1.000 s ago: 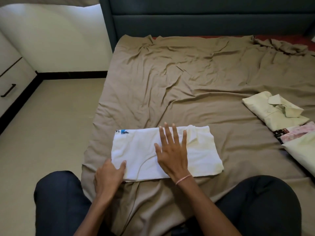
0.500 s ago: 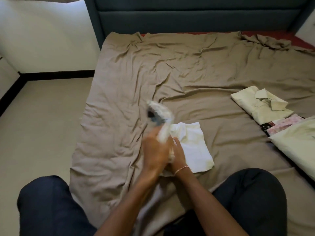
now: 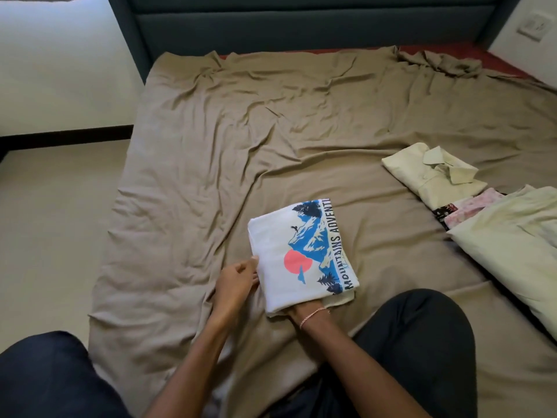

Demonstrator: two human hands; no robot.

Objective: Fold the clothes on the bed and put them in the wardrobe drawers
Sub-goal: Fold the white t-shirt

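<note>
Head view: we find the T-shirt (image 3: 280, 267) folded small on the bed (image 3: 211, 146), the left hand (image 3: 236, 280) pinching its edge, the right hand (image 3: 294, 311) tucked beneath it, grip hidden. A folded shirt (image 3: 434, 176) lies nearby; other clothes (image 3: 512, 236) perhaps need folding, and the drawers are all to come.

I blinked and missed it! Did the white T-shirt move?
Yes. The white mountain-print T-shirt had its left half folded over rightward, toward the folded pale-yellow collared shirt.

wall (image 3: 60, 70): cream | skirting (image 3: 66, 137): black | floor (image 3: 54, 221): beige | headboard (image 3: 301, 25): dark teal | bed (image 3: 301, 152): creased brown sheet (image 3: 196, 176)
</note>
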